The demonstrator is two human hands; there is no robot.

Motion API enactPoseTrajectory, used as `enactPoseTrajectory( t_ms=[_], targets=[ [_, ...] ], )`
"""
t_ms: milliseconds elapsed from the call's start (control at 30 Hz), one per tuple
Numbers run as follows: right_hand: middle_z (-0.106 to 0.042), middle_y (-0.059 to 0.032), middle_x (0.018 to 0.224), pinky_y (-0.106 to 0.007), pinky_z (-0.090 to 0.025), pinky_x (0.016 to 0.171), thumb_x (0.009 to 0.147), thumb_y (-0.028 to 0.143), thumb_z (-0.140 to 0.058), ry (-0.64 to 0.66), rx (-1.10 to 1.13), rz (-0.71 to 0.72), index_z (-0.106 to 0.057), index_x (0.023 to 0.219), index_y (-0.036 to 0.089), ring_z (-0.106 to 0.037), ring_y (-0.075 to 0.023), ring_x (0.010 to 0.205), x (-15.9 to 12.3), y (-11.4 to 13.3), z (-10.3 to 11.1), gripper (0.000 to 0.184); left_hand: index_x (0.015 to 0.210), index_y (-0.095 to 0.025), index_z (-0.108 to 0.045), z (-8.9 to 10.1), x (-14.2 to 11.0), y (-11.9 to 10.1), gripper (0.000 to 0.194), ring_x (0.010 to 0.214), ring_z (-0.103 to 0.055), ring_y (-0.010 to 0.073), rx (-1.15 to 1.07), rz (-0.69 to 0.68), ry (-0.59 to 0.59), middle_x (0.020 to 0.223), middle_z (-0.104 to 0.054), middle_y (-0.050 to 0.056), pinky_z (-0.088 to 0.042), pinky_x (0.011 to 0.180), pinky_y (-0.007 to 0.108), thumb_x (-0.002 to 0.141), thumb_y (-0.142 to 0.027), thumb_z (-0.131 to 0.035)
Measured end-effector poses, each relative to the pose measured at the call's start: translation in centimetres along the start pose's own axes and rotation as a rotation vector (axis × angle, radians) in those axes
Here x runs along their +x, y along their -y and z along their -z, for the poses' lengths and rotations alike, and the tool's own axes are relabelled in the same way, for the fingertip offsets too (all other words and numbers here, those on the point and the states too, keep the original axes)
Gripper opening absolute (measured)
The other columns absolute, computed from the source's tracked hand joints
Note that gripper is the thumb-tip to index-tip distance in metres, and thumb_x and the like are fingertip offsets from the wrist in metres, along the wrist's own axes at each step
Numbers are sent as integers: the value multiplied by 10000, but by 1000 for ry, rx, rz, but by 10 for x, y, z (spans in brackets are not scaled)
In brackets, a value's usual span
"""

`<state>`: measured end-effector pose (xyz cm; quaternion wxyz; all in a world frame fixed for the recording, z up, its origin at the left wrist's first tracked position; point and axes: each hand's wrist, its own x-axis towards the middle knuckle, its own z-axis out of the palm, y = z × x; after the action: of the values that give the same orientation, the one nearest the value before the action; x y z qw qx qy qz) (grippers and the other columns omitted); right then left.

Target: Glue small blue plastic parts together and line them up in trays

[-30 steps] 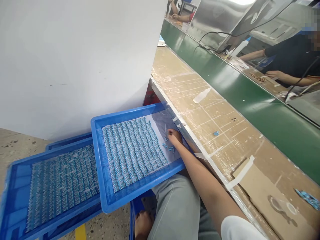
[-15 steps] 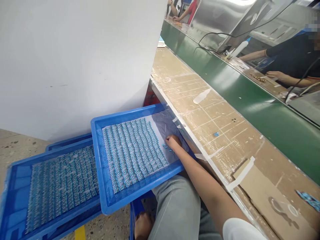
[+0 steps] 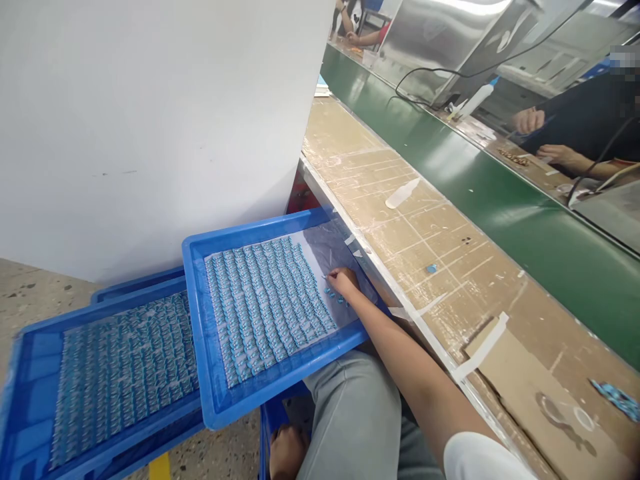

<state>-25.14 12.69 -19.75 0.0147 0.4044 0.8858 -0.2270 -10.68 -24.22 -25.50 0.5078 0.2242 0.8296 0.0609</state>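
Lying beside right hand (image 3: 344,281): blue pieces (image 3: 341,300)

Tray (image 3: 285,372): holds rows of pieces (image 3: 265,293); loose pieces (image 3: 341,300) at its 3 o'clock, beside the right hand (image 3: 343,281).
Second tray (image 3: 35,373): at the first's 8 o'clock.
Panel (image 3: 150,133): behind, at 11 o'clock.
Desk (image 3: 415,253): at 2 o'clock, belt (image 3: 450,163) beyond.

Open air above the front tray (image 3: 200,320) lets a hand pass over its rows of blue pieces (image 3: 265,307). A white panel (image 3: 150,133) walls its far side, the bench (image 3: 360,180) hems its right end, the leg (image 3: 350,407) crowds its near side, and the right hand (image 3: 344,283) blocks part of its inner right strip.
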Motion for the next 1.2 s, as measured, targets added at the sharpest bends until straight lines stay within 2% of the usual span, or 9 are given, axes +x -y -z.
enactPoseTrajectory(
  t_ms=[133,300,467,567,667,867,1200],
  targets=[
    [-731,-58,791,-273,-529,756,689,263,-723,-15,78,-62,-697,713,182,-698,-210,789,3,-5,-4,89,967,-200,-694,0,0,0,366,1011,-627,225,4,5,8,1054,-694,128,-403,936,363,860,-286,-355],
    [-727,-52,769,-213,-520,629,703,266,-688,-91,190,-119,-696,812,153,-693,-168,669,22,3,-7,158,989,-193,-691,2,0,0,374,1032,-618,225,2,2,22,1068,-689,128,-397,949,366,854,-273,-352],
    [-723,-63,851,-209,-505,631,765,354,-604,-183,254,-91,-678,926,140,-684,-159,695,65,37,-5,278,1006,-206,-687,2,1,1,382,1059,-601,215,-10,1,28,1072,-689,111,-375,976,360,844,-270,-347],
    [-718,-69,864,-226,-504,688,747,335,-619,-207,253,-48,-676,898,141,-674,-170,756,89,63,-4,252,999,-206,-689,-1,5,2,387,1066,-599,226,-13,20,40,1086,-683,112,-365,992,373,830,-271,-347],
    [-715,-54,839,-232,-503,711,726,277,-634,-190,236,-2,-674,861,158,-662,-160,738,103,85,-5,185,991,-243,-690,-5,11,3,375,1099,-584,238,-20,50,64,1114,-676,99,-358,1011,374,796,-272,-371],
    [-707,-50,842,-256,-496,765,701,202,-643,-143,154,30,-687,832,184,-658,-186,805,112,107,-12,140,960,-301,-687,-14,19,4,363,1144,-556,249,-31,84,83,1132,-672,74,-334,1049,366,750,-296,-391],
    [-705,-61,913,-239,-479,815,667,185,-666,-97,63,30,-709,854,192,-652,-207,916,116,110,-19,192,948,-270,-698,-21,22,4,360,1127,-562,214,-3,109,64,1095,-689,35,-325,1036,322,753,-251,-396]
  ],
)
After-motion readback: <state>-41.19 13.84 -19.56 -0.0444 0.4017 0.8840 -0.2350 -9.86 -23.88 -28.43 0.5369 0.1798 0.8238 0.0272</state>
